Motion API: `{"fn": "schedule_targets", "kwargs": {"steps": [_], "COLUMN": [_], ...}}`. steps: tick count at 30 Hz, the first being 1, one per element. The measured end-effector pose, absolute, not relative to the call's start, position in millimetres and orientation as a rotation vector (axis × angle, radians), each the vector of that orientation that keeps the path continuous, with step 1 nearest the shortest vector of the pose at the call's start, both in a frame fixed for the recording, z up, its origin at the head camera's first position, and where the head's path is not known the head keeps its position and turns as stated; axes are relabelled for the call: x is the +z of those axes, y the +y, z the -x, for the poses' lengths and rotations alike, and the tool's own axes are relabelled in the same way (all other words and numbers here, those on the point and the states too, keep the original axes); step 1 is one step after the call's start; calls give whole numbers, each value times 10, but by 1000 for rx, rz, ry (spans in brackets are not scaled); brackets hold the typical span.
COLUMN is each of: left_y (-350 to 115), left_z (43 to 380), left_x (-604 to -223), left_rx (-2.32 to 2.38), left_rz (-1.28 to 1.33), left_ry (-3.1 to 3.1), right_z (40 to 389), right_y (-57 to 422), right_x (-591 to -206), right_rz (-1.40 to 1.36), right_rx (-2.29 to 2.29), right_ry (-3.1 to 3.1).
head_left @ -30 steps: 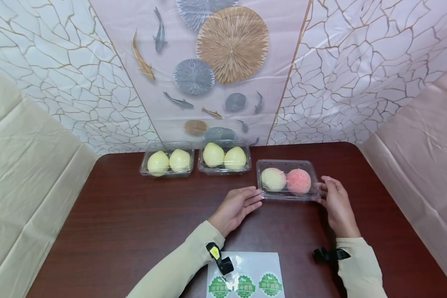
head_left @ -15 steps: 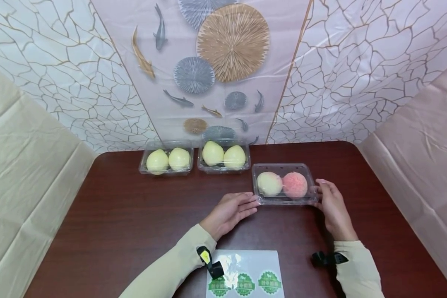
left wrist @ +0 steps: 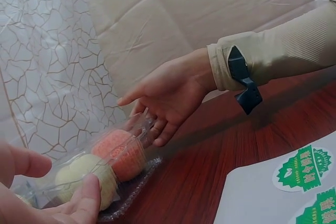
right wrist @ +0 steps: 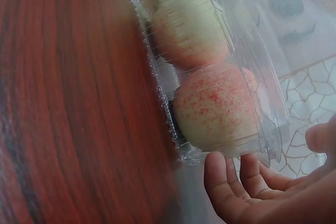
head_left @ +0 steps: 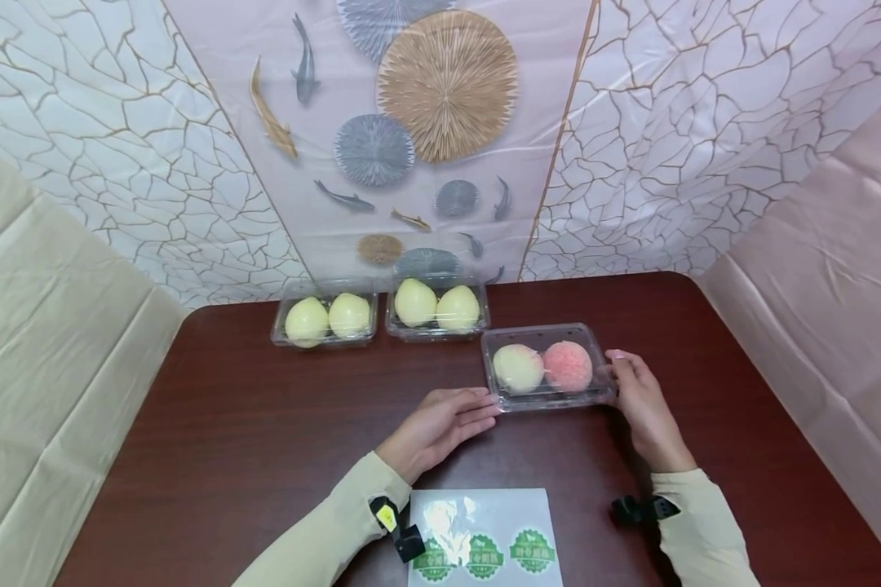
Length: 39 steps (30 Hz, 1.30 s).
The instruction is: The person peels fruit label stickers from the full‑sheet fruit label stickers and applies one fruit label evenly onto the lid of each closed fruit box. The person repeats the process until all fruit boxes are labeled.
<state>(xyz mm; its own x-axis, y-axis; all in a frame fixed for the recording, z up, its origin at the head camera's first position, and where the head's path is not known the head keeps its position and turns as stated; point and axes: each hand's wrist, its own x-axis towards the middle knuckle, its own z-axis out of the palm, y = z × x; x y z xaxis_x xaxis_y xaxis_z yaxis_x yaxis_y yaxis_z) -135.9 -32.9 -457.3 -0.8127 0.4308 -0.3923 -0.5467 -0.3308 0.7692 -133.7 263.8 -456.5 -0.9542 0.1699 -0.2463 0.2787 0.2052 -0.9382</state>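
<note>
head: clear box [head_left: 554, 401] with two peaches [head_left: 568, 366] has slid leftward, closer to sticker sheet [head_left: 521, 514], between fingers of left hand [head_left: 436, 430] and right hand [head_left: 646, 413]; probably handier for work.
left wrist: left fingers [left wrist: 87, 199] straight, touching box, not clenched.
right wrist: right fingertips [right wrist: 214, 167] against box end, thumb apart.

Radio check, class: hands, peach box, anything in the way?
Left hand touching near left corner of peach box; right hand touching its right end. Two peaches inside. Left wrist camera hides part of sticker sheet in head view.
</note>
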Motion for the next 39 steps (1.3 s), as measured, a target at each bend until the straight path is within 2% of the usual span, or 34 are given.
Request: {"fn": "schedule_targets", "kwargs": {"steps": [39], "left_y": [-860], "left_z": [1274], "left_x": [-4646], "left_rx": [2193], "left_rz": [122], "left_ry": [1314], "right_z": [1208], "right_y": [2213], "right_x": [-4518], "right_rz": [-345], "right_rx": [-1894], "right_ry": [2337]}}
